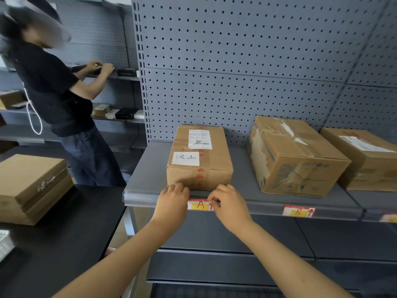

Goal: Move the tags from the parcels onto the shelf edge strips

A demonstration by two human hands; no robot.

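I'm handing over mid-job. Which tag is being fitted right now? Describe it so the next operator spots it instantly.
Find the grey pegboard shelf unit and its front edge strip. Under the leftmost parcel, the one with a handwritten white label, sits a red-and-yellow tag, with the left hand and right hand on either end. It is marked A; the next tag to the right reads B.

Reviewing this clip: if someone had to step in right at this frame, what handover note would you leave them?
Left hand and right hand: both at the shelf edge strip, fingers pressing either end of the A tag, below the left parcel.
B tag already sits in the strip under the middle parcel. A third tag shows at the frame's right edge, below the right parcel.
Done: B looks seated. Left: finish seating A; check the third tag, which is only partly in view. A white handwritten label remains on the left parcel.
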